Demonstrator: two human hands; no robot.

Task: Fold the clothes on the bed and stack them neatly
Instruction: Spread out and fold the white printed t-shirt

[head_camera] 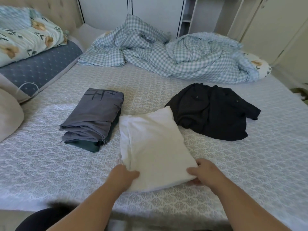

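Patterned bed (233, 164) with rumpled checked duvet (175, 59), white wardrobe (150, 12) behind

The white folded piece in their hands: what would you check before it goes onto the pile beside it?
1. Both hands hold it: ok, left hand and right hand grip the near corners of the white garment.
2. Fold is tidy: ok, it looks flat and rectangular.
3. Stack ready: ok, the grey folded garment lies on a dark green one.
4. Path clear: ok, only bare bedspread between.
5. All clothes folded: not ok, the black garment lies crumpled.
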